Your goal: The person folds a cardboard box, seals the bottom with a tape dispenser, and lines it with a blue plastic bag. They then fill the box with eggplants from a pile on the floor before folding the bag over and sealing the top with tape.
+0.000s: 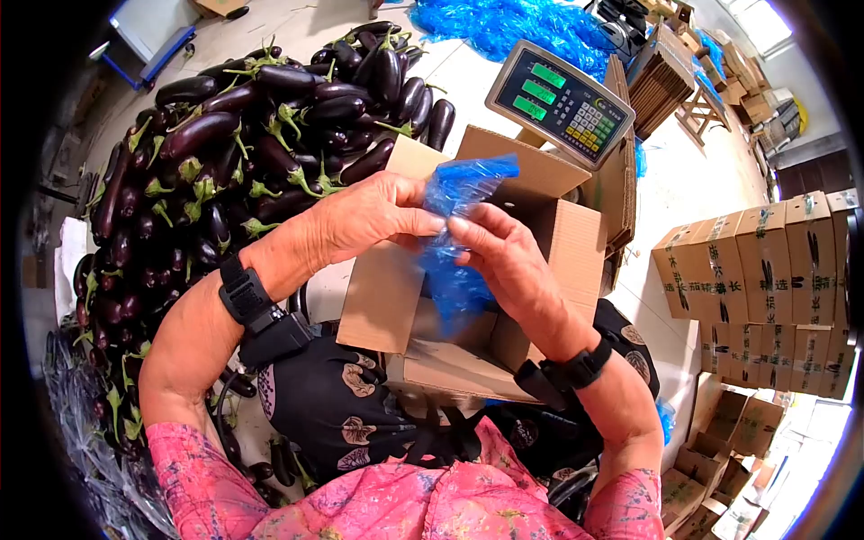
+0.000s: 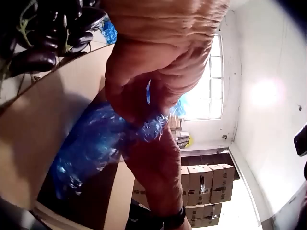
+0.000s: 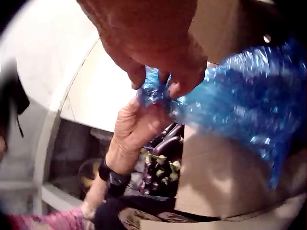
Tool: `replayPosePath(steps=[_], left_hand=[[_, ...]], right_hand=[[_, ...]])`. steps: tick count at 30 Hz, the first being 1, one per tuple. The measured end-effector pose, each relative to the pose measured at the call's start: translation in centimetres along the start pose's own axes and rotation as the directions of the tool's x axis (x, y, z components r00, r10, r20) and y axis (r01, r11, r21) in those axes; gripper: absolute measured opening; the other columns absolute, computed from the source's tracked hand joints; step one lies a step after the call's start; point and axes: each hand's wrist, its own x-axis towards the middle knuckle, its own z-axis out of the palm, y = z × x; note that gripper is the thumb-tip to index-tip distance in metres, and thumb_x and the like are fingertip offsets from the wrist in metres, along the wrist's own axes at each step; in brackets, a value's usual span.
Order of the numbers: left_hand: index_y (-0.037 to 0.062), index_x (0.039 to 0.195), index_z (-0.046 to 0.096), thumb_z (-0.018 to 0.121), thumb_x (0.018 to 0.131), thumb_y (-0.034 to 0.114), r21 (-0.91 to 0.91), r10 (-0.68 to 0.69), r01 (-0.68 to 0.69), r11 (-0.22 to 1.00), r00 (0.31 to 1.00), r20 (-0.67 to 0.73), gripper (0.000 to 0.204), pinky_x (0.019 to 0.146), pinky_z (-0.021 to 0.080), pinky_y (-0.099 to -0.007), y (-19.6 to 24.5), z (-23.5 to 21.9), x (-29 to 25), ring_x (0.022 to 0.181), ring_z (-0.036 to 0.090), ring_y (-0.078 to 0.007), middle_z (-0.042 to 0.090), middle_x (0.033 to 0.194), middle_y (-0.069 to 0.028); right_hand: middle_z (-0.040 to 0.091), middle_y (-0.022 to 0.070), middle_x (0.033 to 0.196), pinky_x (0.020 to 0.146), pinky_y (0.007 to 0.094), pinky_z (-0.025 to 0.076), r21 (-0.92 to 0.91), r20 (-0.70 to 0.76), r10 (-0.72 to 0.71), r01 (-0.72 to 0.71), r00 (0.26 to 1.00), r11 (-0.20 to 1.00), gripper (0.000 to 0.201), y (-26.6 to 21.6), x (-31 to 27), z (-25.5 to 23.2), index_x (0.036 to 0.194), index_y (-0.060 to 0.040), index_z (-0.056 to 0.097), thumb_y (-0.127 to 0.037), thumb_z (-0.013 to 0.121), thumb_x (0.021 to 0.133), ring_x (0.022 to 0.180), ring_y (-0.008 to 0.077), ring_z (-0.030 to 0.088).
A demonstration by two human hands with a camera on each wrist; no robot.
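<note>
Purple-black eggplants w/ green stems make a big heap on the L side, head view. Printed ctns stand in stacked rows on the R, dark lettering on their sides. Loose blue plastic lies in a pile on the flr past the scale. Open cardboard ctn is in front of the person, flaps spread out, nr the heap. Scale display is just beyond the ctn, tilted, w/ 3 lit green readouts + a keypad.

Blue plastic bag is up over the ctn opening, btwn both hands; it's crumpled, narrow where held, w/ the lower part hanging down, a bit blurred. L hand: grip closed, thumb + fingers pinching the bunched plastic. R hand: grip also closed, pinching the same bunch w/ thumb + fingers, right beside the L fingertips. Smallest: black wrist straps, one per wrist, each w/ a small dark unit.
</note>
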Motion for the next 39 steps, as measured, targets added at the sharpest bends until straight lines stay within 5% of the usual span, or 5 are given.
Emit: replayPosePath(steps=[8,12,16,31,39], left_hand=[[0.0047,0.124,0.065,0.064,0.096,0.021,-0.099,-0.007,0.006,0.995,1.000,-0.013,0.033,0.083,0.050,-0.0239,-1.7,-1.4,0.2,0.089,0.060,-0.0059,0.068,0.103,0.0016],[0.0030,0.130,0.059,0.062,0.095,0.018,-0.046,-0.001,0.002,0.999,1.000,0.010,0.038,0.090,0.052,-0.0291,-0.5,-0.9,0.2,0.098,0.063,-0.0104,0.066,0.109,-0.0014],[0.0040,0.128,0.056,0.058,0.096,0.015,-0.227,0.031,-0.064,0.972,0.989,-0.147,0.035,0.094,0.052,-0.0343,-1.4,-1.7,0.3,0.103,0.063,-0.0147,0.065,0.112,-0.0031],[0.0015,0.133,0.053,0.051,0.100,0.008,-0.504,0.130,-0.201,0.840,0.976,-0.173,0.034,0.093,0.055,-0.0343,-3.9,-3.6,1.5,0.103,0.065,-0.0150,0.065,0.118,-0.0083],[0.0013,0.131,0.055,0.055,0.099,0.011,-0.473,0.131,-0.179,0.863,0.983,-0.131,0.033,0.087,0.055,-0.0252,-4.4,-4.1,0.8,0.094,0.064,-0.0090,0.065,0.111,-0.0034]], right_hand=[[0.063,0.0164,0.114,0.083,0.0336,0.054,-0.481,-0.315,-0.394,0.212,0.864,0.850,0.056,1.0,0.6,-3.3,0.125,0.0012,0.054,-0.022,0.080,0.082,0.102,0.0219,0.061],[0.066,0.0154,0.110,0.080,0.0327,0.054,-0.337,-0.162,-0.145,0.084,0.976,0.938,0.038,1.0,2.6,-3.7,0.111,0.0017,0.065,-0.016,0.079,0.081,0.094,0.0192,0.063],[0.065,0.0115,0.086,0.075,0.0342,0.051,-0.667,0.000,-0.497,0.370,0.868,0.647,0.012,3.9,3.4,-3.2,0.088,-0.0038,0.069,-0.009,0.073,0.078,0.082,0.0232,0.063],[0.059,0.0169,0.125,0.095,0.0322,0.045,0.348,-0.049,0.006,0.011,0.999,0.938,0.051,1.8,2.7,-0.6,0.126,0.0039,0.054,-0.031,0.069,0.092,0.108,0.0192,0.058],[0.067,-0.0004,0.101,0.086,0.0253,0.045,0.145,-0.019,-0.090,0.092,0.996,0.985,0.014,1.5,3.3,-0.1,0.103,-0.0069,0.064,-0.012,0.068,0.090,0.092,0.0076,0.058]])
